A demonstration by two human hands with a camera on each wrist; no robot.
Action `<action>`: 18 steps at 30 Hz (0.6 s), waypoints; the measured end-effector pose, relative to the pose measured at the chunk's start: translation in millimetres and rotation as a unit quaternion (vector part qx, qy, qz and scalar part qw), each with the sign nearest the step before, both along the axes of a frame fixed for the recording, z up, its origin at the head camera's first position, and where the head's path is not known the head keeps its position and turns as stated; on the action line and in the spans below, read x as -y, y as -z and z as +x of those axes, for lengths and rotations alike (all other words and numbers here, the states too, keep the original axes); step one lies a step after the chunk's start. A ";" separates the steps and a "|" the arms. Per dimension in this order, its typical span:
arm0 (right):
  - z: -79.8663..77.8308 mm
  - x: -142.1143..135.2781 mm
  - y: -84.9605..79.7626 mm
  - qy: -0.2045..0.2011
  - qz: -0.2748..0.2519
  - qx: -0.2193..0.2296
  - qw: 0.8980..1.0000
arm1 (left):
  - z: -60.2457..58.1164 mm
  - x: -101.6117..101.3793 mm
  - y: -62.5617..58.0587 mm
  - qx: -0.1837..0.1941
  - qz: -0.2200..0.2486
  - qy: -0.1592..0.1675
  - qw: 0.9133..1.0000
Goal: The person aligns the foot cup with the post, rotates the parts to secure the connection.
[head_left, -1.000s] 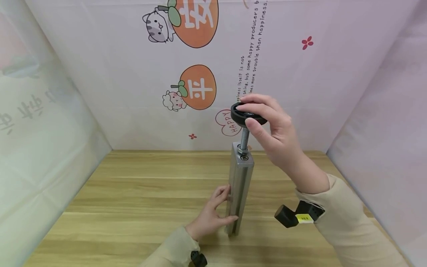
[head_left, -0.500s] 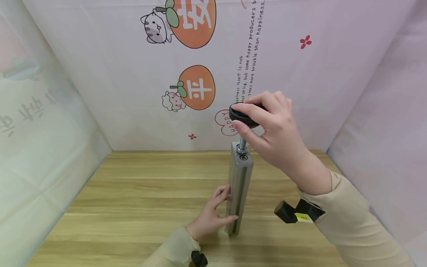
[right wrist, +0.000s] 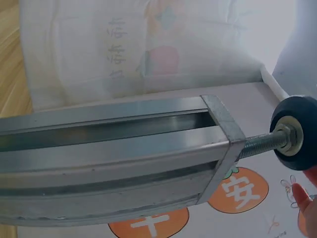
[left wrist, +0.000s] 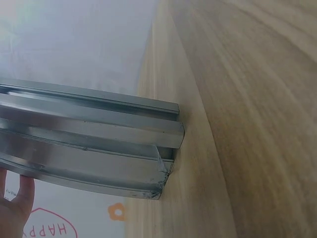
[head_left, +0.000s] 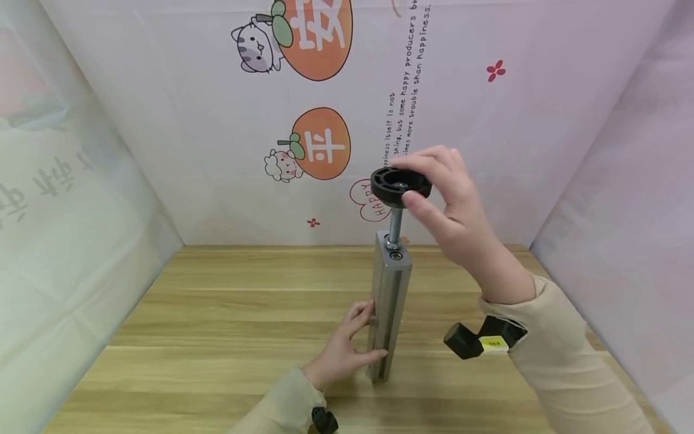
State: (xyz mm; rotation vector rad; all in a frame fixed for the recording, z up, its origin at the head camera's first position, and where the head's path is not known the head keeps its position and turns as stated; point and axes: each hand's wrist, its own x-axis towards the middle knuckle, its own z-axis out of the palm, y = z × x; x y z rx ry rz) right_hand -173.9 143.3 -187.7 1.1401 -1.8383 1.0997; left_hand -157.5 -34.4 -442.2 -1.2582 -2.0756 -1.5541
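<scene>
A silver aluminium profile [head_left: 388, 313] stands upright on the wooden table, with lengthwise slots showing in both wrist views. My left hand [head_left: 337, 357] grips it low down, thumb in front and fingers along its left side. From the grey end plate [right wrist: 225, 126] on top rises a threaded bolt [head_left: 396, 228] with a nut at its base. It carries a round black levelling foot [head_left: 384, 191], hollow side up. My right hand [head_left: 458, 208] curls round the right side of this foot, thumb at the near rim and fingers at the far rim. Part of the rim is hidden behind them.
The wooden table [head_left: 217, 325] ends at a white printed cloth [head_left: 461, 102] hanging behind. Cloth walls stand at the left [head_left: 65, 241] and right [head_left: 623, 211]. Black cameras are strapped to both wrists, over beige sleeves [head_left: 558, 337].
My right hand first swung left over the black foot, then moved back right, uncovering its hollow top. The left hand and the profile have stayed in place.
</scene>
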 end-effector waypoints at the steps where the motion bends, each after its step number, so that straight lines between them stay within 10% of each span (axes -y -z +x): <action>1: -3.2 -0.9 3.0 -0.039 -0.032 0.036 0.998 | 1.0 0.1 -1.4 0.001 0.000 -0.002 1.000; 4: -15.1 -2.8 11.8 -0.183 -0.127 0.153 0.963 | 5.0 0.6 -9.1 0.004 0.000 -0.002 1.000; 10: -33.3 -5.1 22.0 -0.390 -0.173 0.348 0.835 | 3.7 -0.1 -9.9 -0.006 0.006 0.000 1.000; 18: -41.2 6.4 19.8 -0.569 -0.169 0.374 0.713 | -5.9 0.1 3.6 -0.026 0.011 0.016 0.999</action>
